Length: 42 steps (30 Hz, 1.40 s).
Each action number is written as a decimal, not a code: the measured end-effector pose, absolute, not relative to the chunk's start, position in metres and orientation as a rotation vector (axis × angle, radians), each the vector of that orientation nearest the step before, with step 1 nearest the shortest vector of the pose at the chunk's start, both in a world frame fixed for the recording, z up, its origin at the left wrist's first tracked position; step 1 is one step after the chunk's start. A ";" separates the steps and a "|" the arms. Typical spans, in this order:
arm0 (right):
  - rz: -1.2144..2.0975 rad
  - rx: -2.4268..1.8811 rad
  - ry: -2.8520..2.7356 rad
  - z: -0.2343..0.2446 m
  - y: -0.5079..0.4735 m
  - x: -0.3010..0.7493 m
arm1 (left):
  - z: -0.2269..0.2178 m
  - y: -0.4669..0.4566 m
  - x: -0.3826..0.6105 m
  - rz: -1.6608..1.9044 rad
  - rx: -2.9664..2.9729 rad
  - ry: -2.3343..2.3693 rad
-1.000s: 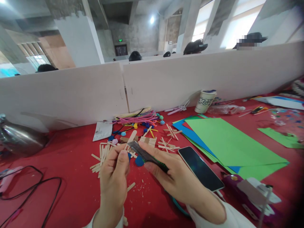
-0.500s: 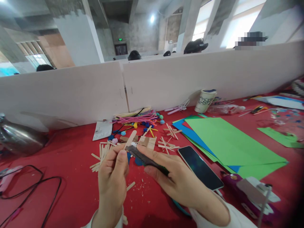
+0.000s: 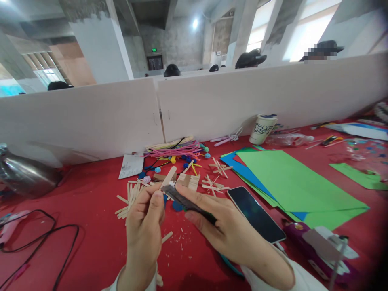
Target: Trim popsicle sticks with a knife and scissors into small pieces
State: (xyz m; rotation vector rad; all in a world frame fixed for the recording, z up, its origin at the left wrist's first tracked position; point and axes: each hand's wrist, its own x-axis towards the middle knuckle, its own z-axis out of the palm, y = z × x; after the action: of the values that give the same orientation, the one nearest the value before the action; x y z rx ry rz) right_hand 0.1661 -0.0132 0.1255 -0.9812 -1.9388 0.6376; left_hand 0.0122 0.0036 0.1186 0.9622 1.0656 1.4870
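My left hand [image 3: 145, 230] is closed in a pinch on a flat wooden craft stick [image 3: 167, 177] that points up and away. My right hand [image 3: 226, 232] is wrapped round a dark utility knife [image 3: 184, 202], with its forefinger laid along the top. The knife's tip meets the stick just above my left fingertips. Both hands hover over the red table [image 3: 91, 242]. Loose craft sticks [image 3: 130, 196] lie scattered right behind my hands. A black phone [image 3: 256, 214] lies face up just right of my right hand.
Green and blue paper sheets [image 3: 291, 186] spread to the right. Pipe cleaners and pompoms [image 3: 176, 152] lie by the white partition [image 3: 212, 105]. A paper cup [image 3: 262, 128] stands farther right. A glue gun [image 3: 315, 246] rests at lower right, black cables [image 3: 39, 238] at left. People's heads show beyond the partition.
The knife tip has shifted slightly down along the stick between the frames. Both hands have otherwise stayed in place.
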 end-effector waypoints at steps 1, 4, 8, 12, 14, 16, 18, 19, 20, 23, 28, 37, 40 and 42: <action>0.645 -0.974 -1.944 0.126 -0.014 0.166 | 0.118 0.004 0.012 1.486 0.965 1.066; 0.636 -0.973 -1.928 0.125 -0.015 0.166 | 0.118 0.004 0.011 1.489 0.974 1.067; 0.612 -0.975 -1.934 0.123 -0.015 0.166 | 0.118 0.004 0.010 1.487 0.995 1.074; 0.566 -0.989 -1.910 0.124 -0.012 0.166 | 0.118 0.005 0.010 1.500 0.999 1.048; 0.555 -0.980 -1.914 0.125 -0.011 0.166 | 0.117 0.005 0.010 1.491 1.000 1.037; 0.546 -0.982 -1.906 0.125 -0.011 0.167 | 0.118 0.005 0.009 1.489 1.003 1.033; 0.539 -0.985 -1.899 0.125 -0.011 0.167 | 0.118 0.004 0.009 1.491 1.001 1.036; 0.536 -0.983 -1.898 0.125 -0.010 0.167 | 0.118 0.004 0.009 1.490 0.999 1.040; 0.535 -0.979 -1.901 0.125 -0.010 0.167 | 0.117 0.004 0.010 1.488 0.995 1.044; 0.532 -0.979 -1.894 0.124 -0.010 0.166 | 0.117 0.005 0.010 1.480 0.991 1.049; 0.558 -0.949 -1.916 0.122 -0.010 0.164 | 0.116 0.007 0.010 1.479 0.987 1.053; 0.567 -0.952 -1.895 0.122 -0.010 0.163 | 0.117 0.007 0.011 1.477 0.959 1.049; 0.582 -0.956 -1.896 0.121 -0.011 0.162 | 0.117 0.007 0.011 1.483 0.962 1.051; 0.598 -0.955 -1.905 0.121 -0.011 0.162 | 0.118 0.007 0.011 1.485 0.967 1.051</action>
State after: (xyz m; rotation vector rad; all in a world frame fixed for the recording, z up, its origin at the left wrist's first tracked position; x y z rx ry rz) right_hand 0.1625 -0.0109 0.1212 -0.9552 -1.9053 0.5978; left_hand 0.0110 0.0067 0.1177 0.9670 1.0510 1.4849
